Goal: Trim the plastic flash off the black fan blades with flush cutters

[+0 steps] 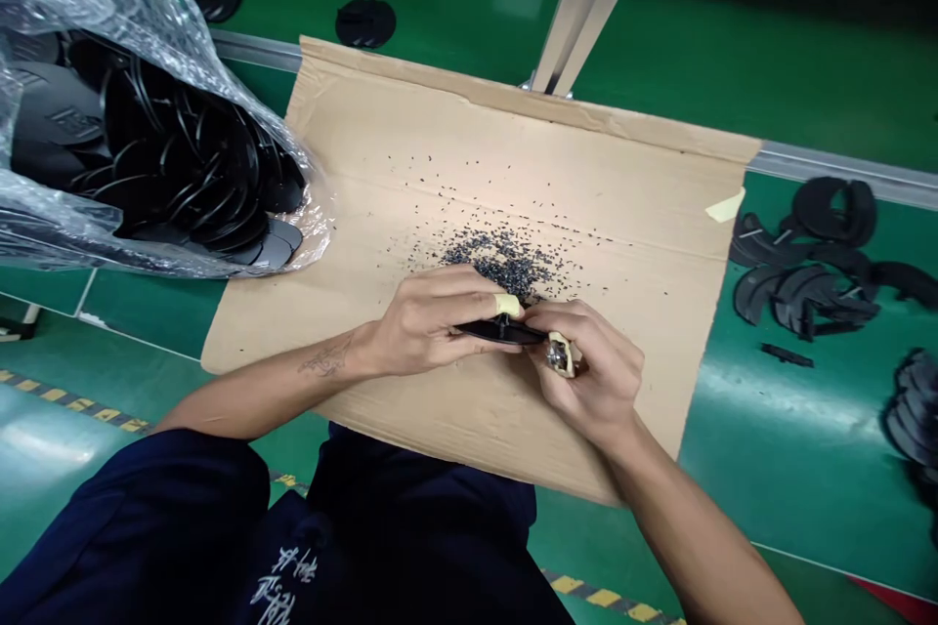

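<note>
My left hand (429, 322) is closed around a thin black plastic part (498, 330), held flat over a sheet of brown cardboard (454, 146). A yellow finger cot covers one fingertip. My right hand (593, 366) is closed on a small tool (561, 354) with a taped handle, its tip against the right end of the black part. Just beyond both hands lies a heap of small black shavings (502, 259) on the cardboard.
A clear plastic bag (109, 117) full of black round parts sits at the left. Cut black curved pieces (821, 264) lie on the green surface at the right. Two black discs (364, 22) rest beyond the cardboard, beside a metal post (586, 0).
</note>
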The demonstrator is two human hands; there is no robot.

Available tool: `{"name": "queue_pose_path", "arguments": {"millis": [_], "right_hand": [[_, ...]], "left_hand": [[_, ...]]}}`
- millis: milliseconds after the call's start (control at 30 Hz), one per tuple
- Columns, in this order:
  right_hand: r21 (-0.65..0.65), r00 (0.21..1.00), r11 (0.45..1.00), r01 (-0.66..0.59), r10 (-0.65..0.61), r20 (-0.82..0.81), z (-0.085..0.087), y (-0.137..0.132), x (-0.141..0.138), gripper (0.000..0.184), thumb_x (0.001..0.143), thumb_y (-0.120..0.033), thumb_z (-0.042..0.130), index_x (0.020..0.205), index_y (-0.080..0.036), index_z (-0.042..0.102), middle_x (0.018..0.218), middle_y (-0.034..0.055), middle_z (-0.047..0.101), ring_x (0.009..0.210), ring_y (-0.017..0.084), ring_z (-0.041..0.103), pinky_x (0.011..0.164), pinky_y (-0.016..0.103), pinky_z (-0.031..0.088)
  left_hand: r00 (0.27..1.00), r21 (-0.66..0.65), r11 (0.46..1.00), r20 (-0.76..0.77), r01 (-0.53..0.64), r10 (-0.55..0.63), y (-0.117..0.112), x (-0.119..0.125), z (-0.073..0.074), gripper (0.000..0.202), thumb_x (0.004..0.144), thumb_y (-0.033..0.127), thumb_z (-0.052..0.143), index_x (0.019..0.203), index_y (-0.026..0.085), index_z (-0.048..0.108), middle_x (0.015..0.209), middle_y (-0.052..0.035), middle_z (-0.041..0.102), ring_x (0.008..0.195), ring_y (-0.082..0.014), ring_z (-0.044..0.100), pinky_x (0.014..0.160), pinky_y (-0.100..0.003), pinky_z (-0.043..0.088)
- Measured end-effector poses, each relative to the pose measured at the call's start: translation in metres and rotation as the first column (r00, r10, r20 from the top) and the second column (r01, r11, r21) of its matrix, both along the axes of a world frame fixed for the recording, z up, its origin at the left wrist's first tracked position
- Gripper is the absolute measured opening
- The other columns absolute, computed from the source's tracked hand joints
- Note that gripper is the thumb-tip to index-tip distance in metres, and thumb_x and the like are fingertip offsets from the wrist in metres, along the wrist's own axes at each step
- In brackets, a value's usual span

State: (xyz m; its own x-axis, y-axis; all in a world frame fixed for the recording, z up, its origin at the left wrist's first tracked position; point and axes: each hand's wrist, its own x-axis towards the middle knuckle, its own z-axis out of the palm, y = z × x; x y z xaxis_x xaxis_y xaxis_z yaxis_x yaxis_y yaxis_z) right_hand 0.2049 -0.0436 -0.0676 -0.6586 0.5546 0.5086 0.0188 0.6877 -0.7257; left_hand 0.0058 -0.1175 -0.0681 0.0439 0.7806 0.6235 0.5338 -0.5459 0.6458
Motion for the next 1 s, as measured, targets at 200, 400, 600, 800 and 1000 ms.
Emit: {"name": "queue_pose_path", "arguments": {"millis": [200,400,600,800,1000], "right_hand": [[-0.017,1.000,1.000,-0.002,0.002,0.024,0.001,0.000,0.001,0.021,0.087,-0.009,0.068,0.101,-0.024,0.067,0.092,0.0057,0.076,0.082,0.020,0.073,0.073,0.035,0.061],[-0.062,0.999,0.997,-0.045,0.046,0.006,-0.002,0.002,0.001,0.020,0.086,-0.007,0.070,0.099,-0.023,0.067,0.092,0.0062,0.076,0.083,0.020,0.073,0.074,0.033,0.060],[-0.181,0.999,0.983,-0.021,0.012,-0.051,0.000,0.002,0.000,0.013,0.088,-0.013,0.073,0.096,-0.023,0.068,0.091,0.0047,0.077,0.083,0.019,0.074,0.074,0.032,0.060],[-0.325,0.998,0.944,-0.059,0.054,-0.024,0.008,0.003,-0.002,0.005,0.092,-0.024,0.072,0.096,-0.022,0.069,0.091,0.0059,0.077,0.083,0.019,0.073,0.076,0.033,0.061],[-0.292,0.997,0.953,-0.079,0.070,-0.041,0.011,0.003,0.000,0.009,0.091,-0.030,0.074,0.095,-0.022,0.072,0.094,0.0085,0.076,0.086,0.022,0.073,0.077,0.037,0.062]], "left_hand": [[1.000,-0.004,1.000,-0.015,0.006,-0.006,-0.002,0.000,0.000,0.016,0.095,0.029,0.071,0.106,0.017,0.071,0.093,-0.0074,0.079,0.081,-0.0132,0.073,0.073,-0.027,0.060],[0.999,-0.028,0.999,-0.018,-0.041,0.041,-0.003,0.002,0.001,0.013,0.092,0.029,0.075,0.100,0.018,0.073,0.089,-0.0054,0.079,0.077,-0.0126,0.073,0.070,-0.025,0.060],[0.939,-0.244,0.946,0.321,0.211,-0.127,-0.001,-0.003,0.011,0.059,0.102,0.063,0.040,0.108,0.017,0.077,0.099,-0.0121,0.079,0.095,-0.0191,0.075,0.085,-0.036,0.063],[0.771,-0.434,0.790,0.633,0.433,-0.075,0.001,-0.007,0.014,0.027,0.089,0.044,0.076,0.095,0.018,0.081,0.092,-0.0085,0.080,0.085,-0.0163,0.077,0.073,-0.024,0.063],[0.809,-0.422,0.813,0.579,0.400,-0.098,0.000,-0.003,0.010,0.024,0.086,0.039,0.081,0.085,0.016,0.080,0.083,-0.0082,0.077,0.074,-0.0140,0.073,0.065,-0.023,0.060]]}}
